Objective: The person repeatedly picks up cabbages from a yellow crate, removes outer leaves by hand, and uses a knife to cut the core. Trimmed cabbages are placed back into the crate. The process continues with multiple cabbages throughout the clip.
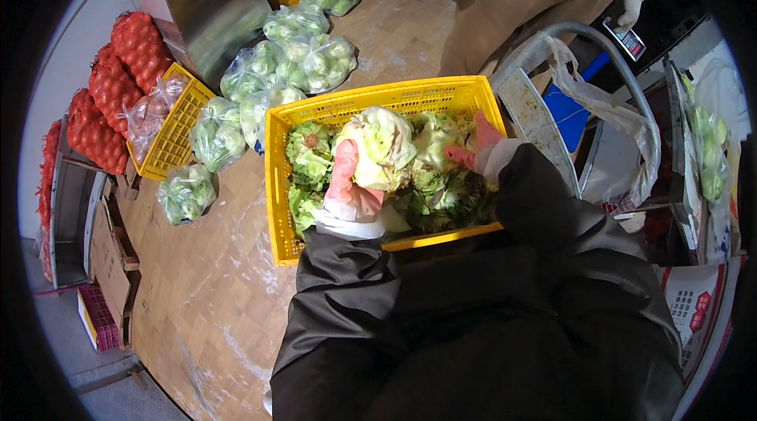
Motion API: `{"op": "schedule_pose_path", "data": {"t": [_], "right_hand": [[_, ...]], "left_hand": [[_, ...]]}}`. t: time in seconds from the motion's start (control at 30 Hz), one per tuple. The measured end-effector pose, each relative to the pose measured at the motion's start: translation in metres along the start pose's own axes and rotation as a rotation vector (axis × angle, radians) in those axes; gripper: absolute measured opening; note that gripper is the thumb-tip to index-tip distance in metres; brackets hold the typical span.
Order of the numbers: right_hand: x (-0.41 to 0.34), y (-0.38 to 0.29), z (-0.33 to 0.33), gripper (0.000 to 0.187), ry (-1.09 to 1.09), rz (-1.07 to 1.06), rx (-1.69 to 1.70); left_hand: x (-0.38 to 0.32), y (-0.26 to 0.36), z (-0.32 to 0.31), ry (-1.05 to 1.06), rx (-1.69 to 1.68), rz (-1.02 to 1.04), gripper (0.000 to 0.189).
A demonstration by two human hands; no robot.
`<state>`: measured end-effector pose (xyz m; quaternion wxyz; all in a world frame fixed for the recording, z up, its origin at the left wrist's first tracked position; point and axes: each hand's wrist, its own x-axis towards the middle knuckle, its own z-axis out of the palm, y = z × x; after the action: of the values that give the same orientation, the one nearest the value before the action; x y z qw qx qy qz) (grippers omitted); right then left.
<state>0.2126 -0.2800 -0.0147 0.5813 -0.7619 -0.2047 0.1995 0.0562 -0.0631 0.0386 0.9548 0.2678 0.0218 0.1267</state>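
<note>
A yellow plastic crate (pixel 273 184) stands before me with several lettuce heads and loose leaves in it. My left hand (pixel 349 184), in a pink glove, holds a pale lettuce head (pixel 378 146) with browned leaf edges, above the others. My right hand (pixel 482 146), also gloved in pink, is at the crate's right end with thumb and fingers spread. Beside its thumb sits another lettuce head (pixel 434 149); whether they touch I cannot tell. Green lettuce (pixel 310 152) fills the left end, and darker, wilted leaves (pixel 440 202) lie at the near right.
Clear bags of green vegetables (pixel 316 63) sit on the floor beyond the crate. Red mesh sacks of onions (pixel 139 48) and a tilted yellow crate (pixel 168 137) are at left. A co-worker's gloved hand (pixel 630 10) holds a device with keys (pixel 630 42), near a curved metal rail (pixel 641 96).
</note>
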Motion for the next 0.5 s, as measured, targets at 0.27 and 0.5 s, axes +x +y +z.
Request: {"op": "schedule_pose_path", "data": {"t": [0.27,0.5], "right_hand": [[-0.046,-0.102,0.058,0.1,0.095,-0.582,-0.398],[-0.039,-0.121,0.075,0.097,-0.033,-0.714,-0.686]], "left_hand": [[-0.003,-0.003,0.0,0.071,-0.093,-0.151,0.063],[-0.001,-0.014,0.005,0.254,-0.185,-0.346,0.065]]}}
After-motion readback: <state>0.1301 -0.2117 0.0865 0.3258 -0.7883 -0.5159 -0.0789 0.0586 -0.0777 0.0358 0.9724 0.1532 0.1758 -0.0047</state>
